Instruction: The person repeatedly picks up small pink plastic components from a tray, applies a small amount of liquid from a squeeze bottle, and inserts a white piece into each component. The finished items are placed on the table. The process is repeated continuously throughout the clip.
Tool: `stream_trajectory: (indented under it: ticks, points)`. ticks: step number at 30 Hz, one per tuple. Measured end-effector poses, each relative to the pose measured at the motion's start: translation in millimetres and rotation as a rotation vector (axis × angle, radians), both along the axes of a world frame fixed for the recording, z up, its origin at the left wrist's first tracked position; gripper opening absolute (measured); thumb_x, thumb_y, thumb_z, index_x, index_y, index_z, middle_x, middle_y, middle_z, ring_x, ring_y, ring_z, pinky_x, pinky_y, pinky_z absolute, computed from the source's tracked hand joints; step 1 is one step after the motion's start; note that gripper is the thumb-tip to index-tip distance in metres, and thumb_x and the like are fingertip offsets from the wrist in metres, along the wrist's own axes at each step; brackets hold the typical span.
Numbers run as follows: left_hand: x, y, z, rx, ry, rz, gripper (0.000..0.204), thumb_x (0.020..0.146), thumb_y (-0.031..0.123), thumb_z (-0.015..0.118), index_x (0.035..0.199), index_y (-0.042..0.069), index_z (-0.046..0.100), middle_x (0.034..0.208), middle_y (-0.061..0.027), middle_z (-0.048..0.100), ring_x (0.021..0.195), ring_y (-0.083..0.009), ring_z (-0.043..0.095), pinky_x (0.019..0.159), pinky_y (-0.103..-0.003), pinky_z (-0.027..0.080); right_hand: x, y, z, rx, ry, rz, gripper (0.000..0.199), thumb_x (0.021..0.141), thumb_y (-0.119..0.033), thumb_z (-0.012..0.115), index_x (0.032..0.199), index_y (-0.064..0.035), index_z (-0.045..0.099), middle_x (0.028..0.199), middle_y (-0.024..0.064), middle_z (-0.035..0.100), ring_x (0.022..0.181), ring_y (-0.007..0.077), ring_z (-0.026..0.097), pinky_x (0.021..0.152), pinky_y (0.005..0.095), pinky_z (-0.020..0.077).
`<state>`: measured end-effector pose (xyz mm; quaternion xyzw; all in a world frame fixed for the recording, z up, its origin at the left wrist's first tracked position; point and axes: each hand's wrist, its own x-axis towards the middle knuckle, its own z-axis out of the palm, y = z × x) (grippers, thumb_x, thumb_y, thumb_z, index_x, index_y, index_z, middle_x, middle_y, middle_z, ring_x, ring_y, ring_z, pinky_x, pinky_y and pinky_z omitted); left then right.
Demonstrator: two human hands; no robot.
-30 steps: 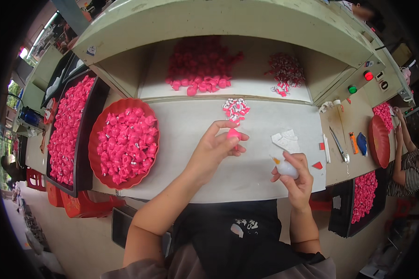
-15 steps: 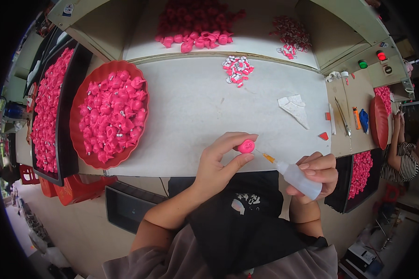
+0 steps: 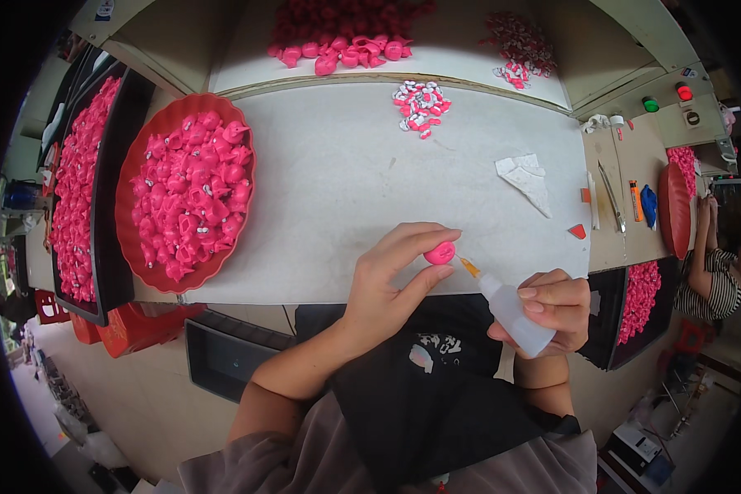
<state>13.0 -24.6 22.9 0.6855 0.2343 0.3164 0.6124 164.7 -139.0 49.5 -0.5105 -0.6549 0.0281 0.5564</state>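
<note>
Just then my left hand (image 3: 387, 284) pinched a small pink piece (image 3: 440, 252) between thumb and fingertips, at the near edge of the white table (image 3: 337, 181). My right hand (image 3: 552, 309) was clenched around a clear squeeze bottle (image 3: 510, 311), its orange nozzle touching the piece from the right. To the left sat a red bowl (image 3: 144, 144) full of pink pieces; far off lay a small pile of white-and-pink bits (image 3: 421, 105).
</note>
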Motion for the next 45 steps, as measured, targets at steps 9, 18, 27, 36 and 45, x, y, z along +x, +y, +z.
stream_trajectory:
  ticks: [9,18,27,36,45]
  points:
    - [2.3,-1.6,-2.5,0.015,-0.032,-0.030,0.029,0.073,-0.001,0.064,0.102,0.001,0.061,0.104,-0.0114,0.058,0.097,-0.0201,0.055,0.085,-0.029,0.043,0.0,0.2,1.7,0.000,0.111,-0.015,0.042,0.060,-0.019,0.082,0.086,-0.0067,0.051,0.081,0.0066,0.051,0.059,0.0123,0.050,0.053,0.0215,0.0453]
    - [1.1,-1.1,-3.8,-0.015,-0.024,-0.057,0.029,0.074,-0.001,0.063,0.103,0.002,0.060,0.106,-0.0112,0.058,0.098,-0.0208,0.055,0.085,-0.029,0.042,-1.0,0.9,-1.6,-0.015,0.083,0.003,0.044,0.058,-0.019,0.083,0.085,-0.0072,0.051,0.080,0.0065,0.051,0.059,0.0124,0.050,0.054,0.0220,0.0455]
    - [-4.7,13.0,-5.3,0.012,0.006,0.011,0.028,0.075,0.001,0.062,0.103,0.000,0.060,0.106,-0.0106,0.058,0.102,-0.0196,0.053,0.088,-0.030,0.040,25.0,18.2,-3.3,0.037,0.298,0.081,0.040,0.059,-0.003,0.079,0.090,-0.0043,0.054,0.087,0.0112,0.054,0.067,0.0149,0.055,0.054,0.0239,0.0443]
    - [-16.4,30.3,-13.6,-0.057,-0.077,0.102,0.029,0.076,0.000,0.060,0.104,0.003,0.060,0.103,-0.0089,0.059,0.088,-0.0144,0.054,0.081,-0.026,0.041,75.5,117.6,-30.4,-0.614,0.178,-0.089,0.022,0.072,-0.001,0.060,0.092,-0.0031,0.052,0.082,0.0090,0.055,0.081,0.0255,0.058,0.070,0.0328,0.0448]
    - [-21.3,33.2,-20.8,-0.057,-0.060,0.087,0.028,0.076,0.003,0.062,0.104,0.002,0.060,0.102,-0.0100,0.059,0.090,-0.0166,0.056,0.082,-0.027,0.043,65.1,155.7,-44.2,-0.528,-0.333,0.047,0.018,0.068,0.000,0.066,0.084,-0.0038,0.060,0.084,0.0077,0.059,0.077,0.0233,0.058,0.068,0.0310,0.0457]
